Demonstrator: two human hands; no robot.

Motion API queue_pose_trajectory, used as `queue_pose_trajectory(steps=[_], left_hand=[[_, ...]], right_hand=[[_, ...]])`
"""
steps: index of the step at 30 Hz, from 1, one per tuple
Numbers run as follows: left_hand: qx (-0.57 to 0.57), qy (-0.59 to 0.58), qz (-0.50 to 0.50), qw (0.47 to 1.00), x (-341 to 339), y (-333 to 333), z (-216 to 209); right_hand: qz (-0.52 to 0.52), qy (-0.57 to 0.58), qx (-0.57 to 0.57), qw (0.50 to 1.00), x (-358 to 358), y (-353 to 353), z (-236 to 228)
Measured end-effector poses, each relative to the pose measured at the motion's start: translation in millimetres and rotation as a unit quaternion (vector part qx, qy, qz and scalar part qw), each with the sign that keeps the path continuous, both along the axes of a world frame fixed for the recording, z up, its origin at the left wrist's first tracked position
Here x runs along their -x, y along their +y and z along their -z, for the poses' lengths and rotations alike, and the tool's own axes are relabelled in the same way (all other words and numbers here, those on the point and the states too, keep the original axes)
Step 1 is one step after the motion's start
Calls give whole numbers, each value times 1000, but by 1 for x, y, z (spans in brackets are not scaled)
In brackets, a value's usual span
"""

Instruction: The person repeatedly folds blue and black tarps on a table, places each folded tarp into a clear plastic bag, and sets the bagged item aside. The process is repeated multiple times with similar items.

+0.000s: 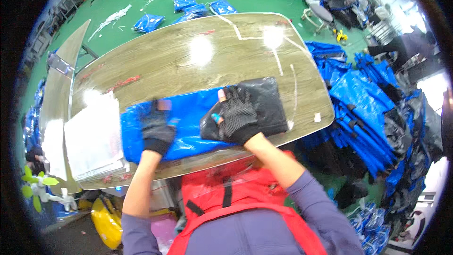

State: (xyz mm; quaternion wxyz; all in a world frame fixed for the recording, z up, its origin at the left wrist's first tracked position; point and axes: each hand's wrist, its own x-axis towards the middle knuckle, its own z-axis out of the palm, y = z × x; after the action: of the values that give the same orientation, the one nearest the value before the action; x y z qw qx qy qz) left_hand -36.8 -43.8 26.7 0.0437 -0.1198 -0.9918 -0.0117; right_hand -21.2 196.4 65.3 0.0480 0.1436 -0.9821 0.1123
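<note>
A folded piece of shiny blue tarp-like material (191,108) lies near the front edge of the wood-patterned table. Its right end is covered by a black section (271,99). My left hand (158,125), in a dark knit glove and slightly blurred, presses flat on the blue left part. Over on the black section rests my right hand (238,113), gloved the same way, with its fingers stretched out. Some bare fingertips show through the gloves, and there is a bit of blue at each thumb. Neither hand grips anything.
A stack of white paper sheets (94,139) lies left of the tarp piece. Blue packets (148,22) are on the green floor beyond the table. Piles of blue and black material (361,94) crowd the right side. A red apron (212,186) hangs against the table's front edge.
</note>
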Motion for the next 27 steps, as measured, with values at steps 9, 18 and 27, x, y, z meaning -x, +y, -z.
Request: queue_pose_trajectory(steps=[9, 18, 27], left_hand=[[-487, -211, -244, 811, -25, -166, 6], [-720, -303, -205, 590, -10, -146, -55], [-422, -121, 291, 850, 9, 137, -106]], right_hand=[[40, -38, -37, 998, 18, -73, 33], [-40, 131, 61, 989, -25, -41, 46], [19, 284, 172, 943, -48, -37, 121]])
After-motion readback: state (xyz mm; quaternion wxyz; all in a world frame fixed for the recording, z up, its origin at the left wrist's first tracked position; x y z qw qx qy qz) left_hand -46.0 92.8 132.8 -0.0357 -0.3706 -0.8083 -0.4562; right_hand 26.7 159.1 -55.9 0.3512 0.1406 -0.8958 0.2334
